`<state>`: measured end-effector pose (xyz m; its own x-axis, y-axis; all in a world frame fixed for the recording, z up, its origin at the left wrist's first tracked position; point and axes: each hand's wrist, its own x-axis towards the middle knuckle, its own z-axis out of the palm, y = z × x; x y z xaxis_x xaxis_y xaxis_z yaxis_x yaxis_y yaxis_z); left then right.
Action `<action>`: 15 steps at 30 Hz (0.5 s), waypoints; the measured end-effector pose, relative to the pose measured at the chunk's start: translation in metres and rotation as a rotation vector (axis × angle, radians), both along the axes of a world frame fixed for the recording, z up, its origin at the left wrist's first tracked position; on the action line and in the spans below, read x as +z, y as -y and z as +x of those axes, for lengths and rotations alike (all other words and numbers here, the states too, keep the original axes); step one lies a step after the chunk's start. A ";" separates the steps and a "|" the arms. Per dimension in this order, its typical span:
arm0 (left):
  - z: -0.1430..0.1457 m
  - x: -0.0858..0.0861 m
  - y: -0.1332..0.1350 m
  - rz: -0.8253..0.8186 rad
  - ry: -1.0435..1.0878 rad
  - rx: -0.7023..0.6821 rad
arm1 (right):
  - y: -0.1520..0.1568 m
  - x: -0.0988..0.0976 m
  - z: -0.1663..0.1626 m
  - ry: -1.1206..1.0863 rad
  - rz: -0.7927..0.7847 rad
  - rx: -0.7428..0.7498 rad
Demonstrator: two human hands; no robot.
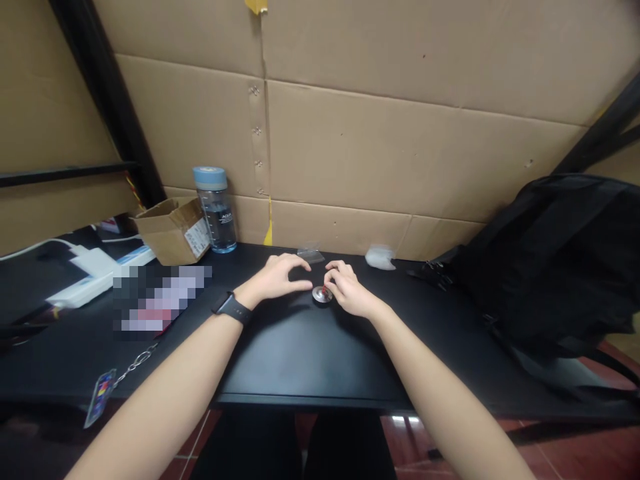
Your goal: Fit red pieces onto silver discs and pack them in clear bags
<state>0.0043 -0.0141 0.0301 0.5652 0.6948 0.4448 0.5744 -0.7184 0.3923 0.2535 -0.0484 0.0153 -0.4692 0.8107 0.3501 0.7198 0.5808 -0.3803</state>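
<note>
A small round silver metal disc [320,295] with a red part on top rests on the black table near its middle. My right hand [347,288] reaches in from the right, its thumb and fingertips pinched together at the red part of the disc. To the left is my left hand [280,277], with a dark watch on the wrist. Its thumb and fingers are apart in a curve and hold nothing. The thumb tip comes close to the disc's left edge. The fingers of my right hand partly hide the disc's right side.
Behind the hands lie a clear plastic piece [311,255] and a white translucent packet [380,257]. A water bottle [216,213], cardboard box [173,230], power strip [100,277] and keychain tag [101,397] are on the left. At right stands a black backpack [565,267]. Cardboard walls the back.
</note>
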 end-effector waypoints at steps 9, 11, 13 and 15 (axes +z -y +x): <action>-0.061 0.002 -0.028 -0.004 -0.135 0.289 | -0.020 0.001 0.022 -0.080 0.043 -0.018; -0.062 -0.001 -0.029 -0.023 -0.170 0.268 | -0.026 -0.003 0.031 -0.074 0.059 -0.088; -0.059 -0.003 -0.029 -0.029 -0.187 0.254 | -0.030 -0.007 0.039 -0.050 0.053 -0.143; -0.055 -0.006 -0.029 -0.024 -0.199 0.263 | -0.033 -0.011 0.044 -0.028 0.031 -0.188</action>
